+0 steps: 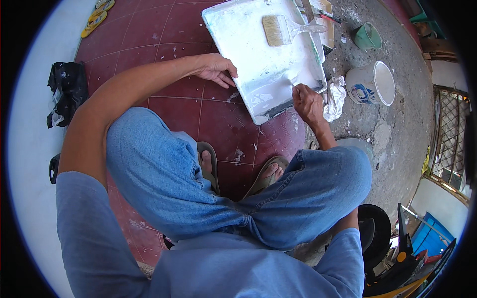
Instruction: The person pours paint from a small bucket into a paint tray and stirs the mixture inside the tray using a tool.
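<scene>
In front of me a wide white paint tray (256,30) lies tilted on the tiles, smeared with white paint that thins to grey at its near edge. My left hand (217,69) is at its left rim, fingers loosely apart, a fingertip at the edge. Over the tray's near right part, my right hand (308,103) is closed in a pinch; what it holds is mostly hidden, with only a pale tip by the fingers. A broad paintbrush (278,31) with tan bristles rests across the far part of the tray, its whitened handle pointing right.
Right of the tray stand a white bucket (370,83) and a small green pail (367,36), beside crumpled silvery wrapping (335,99). A paint-stained box (325,25) with tools sits behind. Yellow sandals (94,22) and a black plastic bag (67,92) lie along the left wall.
</scene>
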Available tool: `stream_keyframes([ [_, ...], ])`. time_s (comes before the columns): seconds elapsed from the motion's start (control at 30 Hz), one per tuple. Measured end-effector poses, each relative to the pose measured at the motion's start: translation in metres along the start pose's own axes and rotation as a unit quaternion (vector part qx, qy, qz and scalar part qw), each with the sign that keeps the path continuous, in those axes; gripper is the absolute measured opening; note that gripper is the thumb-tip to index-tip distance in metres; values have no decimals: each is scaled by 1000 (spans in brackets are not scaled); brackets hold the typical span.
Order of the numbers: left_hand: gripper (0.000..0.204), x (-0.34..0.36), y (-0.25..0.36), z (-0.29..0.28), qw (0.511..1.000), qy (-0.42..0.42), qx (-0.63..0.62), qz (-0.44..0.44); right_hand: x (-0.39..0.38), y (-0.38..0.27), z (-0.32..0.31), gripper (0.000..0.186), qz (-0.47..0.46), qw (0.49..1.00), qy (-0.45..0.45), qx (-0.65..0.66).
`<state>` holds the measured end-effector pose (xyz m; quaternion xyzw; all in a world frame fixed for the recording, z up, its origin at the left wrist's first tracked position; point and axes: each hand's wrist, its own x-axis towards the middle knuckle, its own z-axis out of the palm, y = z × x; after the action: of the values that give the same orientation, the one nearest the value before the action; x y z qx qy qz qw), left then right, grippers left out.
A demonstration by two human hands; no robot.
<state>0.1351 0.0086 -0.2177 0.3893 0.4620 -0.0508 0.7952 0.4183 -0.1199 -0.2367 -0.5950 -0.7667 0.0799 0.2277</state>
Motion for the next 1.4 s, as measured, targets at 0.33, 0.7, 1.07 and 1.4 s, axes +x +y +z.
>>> stream_keyframes([
  [0.33, 48, 2, 2, 1, 1000, -9, 7, 1, -4, 50, -19, 12, 67, 994, 69, -43],
  [0.7, 49, 0, 1, 0, 1000, -5, 4, 1, -15, -3, -13, 15, 69, 995, -35, 57],
  [1.07, 47, 0, 1, -1, 1000, -4, 8, -6, -16, -2, -24, 12, 106, 989, -49, 91],
  [1.4, 46, 0, 1, 2, 1000, -2, 12, -2, 11, 32, -8, 16, 60, 994, 18, -85],
])
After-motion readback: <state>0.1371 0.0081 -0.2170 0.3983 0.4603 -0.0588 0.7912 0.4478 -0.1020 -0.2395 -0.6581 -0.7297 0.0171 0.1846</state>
